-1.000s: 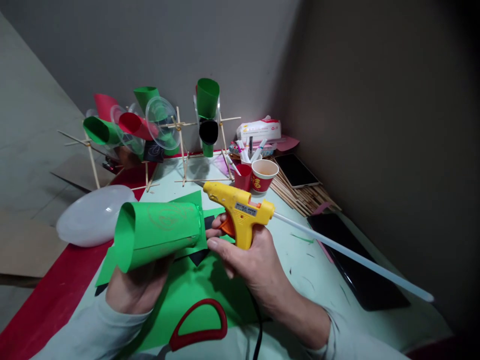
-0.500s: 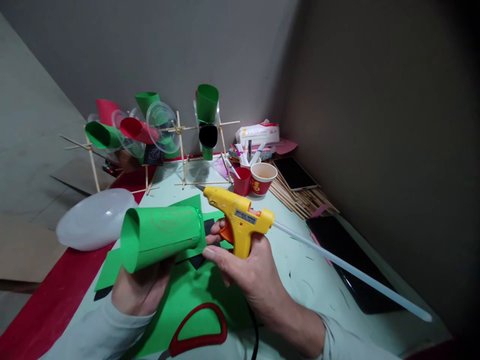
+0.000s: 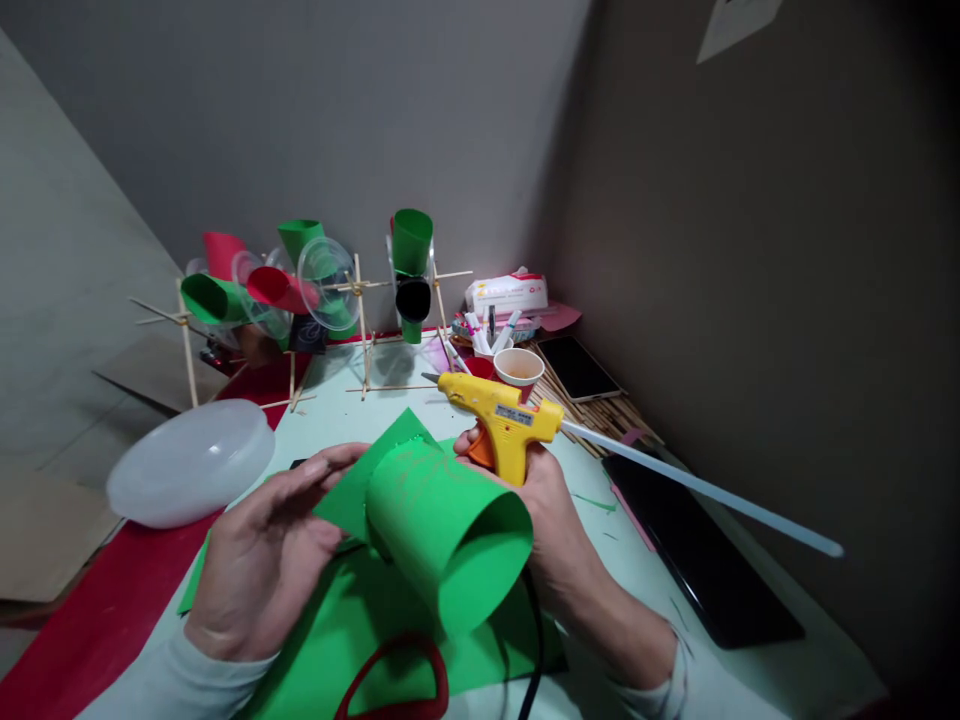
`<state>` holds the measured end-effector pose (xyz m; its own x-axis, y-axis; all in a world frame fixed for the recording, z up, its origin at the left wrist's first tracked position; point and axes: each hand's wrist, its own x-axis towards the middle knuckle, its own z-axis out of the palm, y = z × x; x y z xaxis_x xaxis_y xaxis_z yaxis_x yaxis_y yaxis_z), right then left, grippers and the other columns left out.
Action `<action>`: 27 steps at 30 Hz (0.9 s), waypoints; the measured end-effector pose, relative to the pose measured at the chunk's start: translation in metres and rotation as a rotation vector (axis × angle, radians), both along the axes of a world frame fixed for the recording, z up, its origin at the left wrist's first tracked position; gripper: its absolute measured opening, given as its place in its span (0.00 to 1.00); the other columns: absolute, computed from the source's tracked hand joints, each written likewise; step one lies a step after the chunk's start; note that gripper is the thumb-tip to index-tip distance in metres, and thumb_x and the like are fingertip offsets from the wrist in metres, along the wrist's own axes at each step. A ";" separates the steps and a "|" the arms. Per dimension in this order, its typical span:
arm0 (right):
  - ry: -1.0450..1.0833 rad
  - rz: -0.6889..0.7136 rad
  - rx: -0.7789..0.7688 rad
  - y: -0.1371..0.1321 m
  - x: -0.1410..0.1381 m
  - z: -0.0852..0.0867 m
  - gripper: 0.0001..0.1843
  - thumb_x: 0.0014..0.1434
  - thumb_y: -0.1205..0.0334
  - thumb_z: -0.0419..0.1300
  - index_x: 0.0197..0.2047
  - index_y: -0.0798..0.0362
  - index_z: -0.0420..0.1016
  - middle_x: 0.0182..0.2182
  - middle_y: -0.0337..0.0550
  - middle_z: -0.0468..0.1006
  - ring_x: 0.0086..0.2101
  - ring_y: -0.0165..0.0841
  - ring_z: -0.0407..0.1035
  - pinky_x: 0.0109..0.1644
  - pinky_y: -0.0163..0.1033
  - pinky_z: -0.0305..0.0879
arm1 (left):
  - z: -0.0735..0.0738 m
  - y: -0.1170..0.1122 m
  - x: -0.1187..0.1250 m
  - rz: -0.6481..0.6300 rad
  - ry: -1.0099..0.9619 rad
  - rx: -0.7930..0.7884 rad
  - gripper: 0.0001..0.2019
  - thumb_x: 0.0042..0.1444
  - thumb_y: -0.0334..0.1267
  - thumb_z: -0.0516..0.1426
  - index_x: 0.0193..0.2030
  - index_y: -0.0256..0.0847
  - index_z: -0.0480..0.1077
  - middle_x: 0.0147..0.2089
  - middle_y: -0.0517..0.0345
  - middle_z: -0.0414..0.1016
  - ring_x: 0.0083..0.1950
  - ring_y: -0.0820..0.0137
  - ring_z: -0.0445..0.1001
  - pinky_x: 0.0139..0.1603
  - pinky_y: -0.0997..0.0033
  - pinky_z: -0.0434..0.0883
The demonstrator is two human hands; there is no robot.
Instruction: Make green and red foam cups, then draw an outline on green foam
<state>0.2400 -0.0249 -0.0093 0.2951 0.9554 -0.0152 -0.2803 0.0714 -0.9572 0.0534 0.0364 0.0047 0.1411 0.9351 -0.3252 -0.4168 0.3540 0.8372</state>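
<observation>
A green paper tube (image 3: 442, 520) with a square green paper base (image 3: 360, 500) is held tilted over the table, its open end facing down and right. My left hand (image 3: 262, 550) is at the base's left corner, fingers partly hidden behind the paper. My right hand (image 3: 547, 510) is wrapped round the handle of a yellow hot glue gun (image 3: 510, 420), fingers at its orange trigger. The nozzle points left, above the base, apart from it. A long translucent glue stick (image 3: 705, 485) sticks out of the gun's back. Red-handled scissors (image 3: 439, 680) lie below on green paper sheets (image 3: 322, 640).
Stick frames (image 3: 364, 330) carrying coloured paper tubes and clear plastic discs stand at the back left. A whitish balloon (image 3: 191, 462) lies at the left. Paper cups (image 3: 519, 366), markers, wooden sticks (image 3: 622, 415), a phone (image 3: 577, 367) and a black tablet (image 3: 697, 560) are at the right.
The paper tube has turned, its open end swinging from left to lower right and its square base now at the left. The left hand has shifted to the base; the glue gun moved slightly right.
</observation>
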 end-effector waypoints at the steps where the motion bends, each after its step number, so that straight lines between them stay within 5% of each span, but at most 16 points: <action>1: -0.008 0.011 -0.008 0.000 0.000 0.000 0.14 0.49 0.58 0.70 0.36 0.51 0.72 0.32 0.36 0.74 0.33 0.31 0.70 0.36 0.34 0.69 | 0.002 -0.001 -0.001 -0.022 0.010 0.011 0.14 0.38 0.38 0.68 0.35 0.37 0.83 0.37 0.48 0.84 0.39 0.56 0.81 0.30 0.67 0.81; 5: -0.035 0.070 -0.061 -0.002 -0.002 0.006 0.13 0.50 0.59 0.69 0.36 0.52 0.72 0.28 0.32 0.70 0.26 0.26 0.65 0.28 0.31 0.64 | 0.014 -0.007 -0.002 -0.098 0.066 0.105 0.15 0.43 0.45 0.69 0.36 0.39 0.83 0.36 0.50 0.84 0.43 0.56 0.81 0.39 0.68 0.81; 10: -0.104 0.140 -0.097 -0.006 -0.003 0.011 0.11 0.53 0.58 0.67 0.37 0.53 0.72 0.24 0.28 0.66 0.19 0.21 0.55 0.18 0.29 0.53 | 0.025 -0.009 -0.008 -0.230 0.464 0.353 0.10 0.49 0.48 0.67 0.32 0.45 0.80 0.30 0.63 0.77 0.32 0.74 0.72 0.30 0.85 0.69; 14: -0.206 0.141 -0.107 -0.008 -0.003 0.012 0.09 0.56 0.59 0.65 0.38 0.53 0.73 0.24 0.29 0.64 0.19 0.21 0.55 0.18 0.29 0.53 | 0.023 0.002 -0.022 -0.276 0.672 0.534 0.09 0.52 0.47 0.65 0.30 0.46 0.80 0.30 0.66 0.77 0.34 0.76 0.72 0.33 0.88 0.68; 20: -0.293 0.126 -0.027 -0.008 -0.001 0.011 0.06 0.57 0.62 0.63 0.38 0.55 0.74 0.29 0.34 0.72 0.27 0.24 0.63 0.28 0.30 0.60 | 0.022 0.017 -0.034 -0.411 0.938 0.880 0.07 0.58 0.47 0.62 0.34 0.51 0.80 0.35 0.67 0.82 0.35 0.74 0.78 0.34 0.89 0.71; 27: -0.386 0.110 0.053 -0.009 0.000 0.009 0.07 0.59 0.60 0.63 0.39 0.54 0.76 0.34 0.39 0.78 0.35 0.31 0.71 0.40 0.35 0.67 | 0.025 0.012 -0.028 -0.363 1.035 0.936 0.08 0.52 0.51 0.64 0.32 0.55 0.84 0.37 0.66 0.86 0.37 0.71 0.83 0.38 0.89 0.74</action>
